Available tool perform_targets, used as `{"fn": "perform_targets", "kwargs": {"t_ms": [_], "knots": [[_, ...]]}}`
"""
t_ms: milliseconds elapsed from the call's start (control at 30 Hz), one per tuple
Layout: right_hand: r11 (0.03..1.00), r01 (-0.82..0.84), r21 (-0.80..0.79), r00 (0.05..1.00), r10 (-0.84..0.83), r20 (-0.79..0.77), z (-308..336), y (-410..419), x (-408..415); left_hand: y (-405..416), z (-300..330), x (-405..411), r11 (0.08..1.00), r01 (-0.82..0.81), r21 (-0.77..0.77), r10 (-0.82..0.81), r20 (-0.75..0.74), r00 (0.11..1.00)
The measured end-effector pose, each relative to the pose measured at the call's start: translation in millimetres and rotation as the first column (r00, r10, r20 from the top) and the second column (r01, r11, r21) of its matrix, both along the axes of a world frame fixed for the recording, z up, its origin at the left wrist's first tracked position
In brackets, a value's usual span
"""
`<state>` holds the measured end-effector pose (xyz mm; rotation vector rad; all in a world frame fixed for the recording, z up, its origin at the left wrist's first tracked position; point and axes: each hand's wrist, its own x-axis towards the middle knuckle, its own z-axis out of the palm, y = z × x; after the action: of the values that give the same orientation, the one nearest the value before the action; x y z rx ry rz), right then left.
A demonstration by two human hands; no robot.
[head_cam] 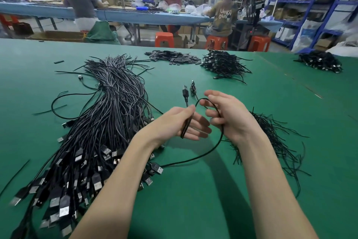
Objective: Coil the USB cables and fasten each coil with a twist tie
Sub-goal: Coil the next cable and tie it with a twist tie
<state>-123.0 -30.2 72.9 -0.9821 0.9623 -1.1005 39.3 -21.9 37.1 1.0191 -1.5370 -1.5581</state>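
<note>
Left hand pinches the gathered loops of a thin black USB cable; right hand curls round its running length, coil part-formed above the green tabletop. Loose black twist ties lie just right; a large heap of uncoiled black cables remains left, finished bundles beyond

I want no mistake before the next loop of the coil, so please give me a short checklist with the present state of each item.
1. Left hand grips the started coil: ok.
2. Right hand guides the cable: ok.
3. Both plugs stick out above the left hand: ok.
4. Trailing cable free of the bundle: cannot tell.
5. Twist ties lie beside the right hand: ok.
</note>
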Motion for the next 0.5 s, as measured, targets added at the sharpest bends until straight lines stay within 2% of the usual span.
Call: {"fn": "perform_targets", "kwargs": {"t_ms": [67, 167, 233, 333, 400, 500], "knots": [[0.990, -0.065, -0.122, 0.990, 0.048, -0.131, 9.6, 5.8, 5.7, -1.5, -1.0, -3.4, 0.996, -0.085, -0.021, 0.085, -0.003, 0.996], [0.940, -0.301, -0.161, 0.942, 0.267, -0.204, 12.5, 13.9, 3.0, -4.4, 1.6, -0.6, 0.975, -0.218, 0.028, 0.218, -0.255, 0.942], [0.866, -0.490, -0.095, 0.854, 0.455, -0.252, 3.8, 18.5, -2.1, -5.9, 4.8, 4.3, 0.967, -0.243, 0.072, 0.252, -0.386, 0.887], [0.724, -0.681, 0.111, 0.704, 0.689, -0.172, -17.8, 21.3, -8.2, -6.1, 8.1, 12.6, 0.976, -0.189, 0.110, 0.218, -0.552, 0.805], [0.666, -0.714, 0.217, 0.654, 0.745, -0.134, -30.5, 18.6, -11.8, -5.6, 9.8, 16.3, 0.980, -0.172, 0.095, 0.196, -0.579, 0.791], [0.697, -0.667, 0.263, 0.668, 0.716, -0.202, -42.7, 10.3, -16.8, -5.4, 9.5, 19.4, 0.981, -0.189, 0.049, 0.186, -0.537, 0.823]]}}
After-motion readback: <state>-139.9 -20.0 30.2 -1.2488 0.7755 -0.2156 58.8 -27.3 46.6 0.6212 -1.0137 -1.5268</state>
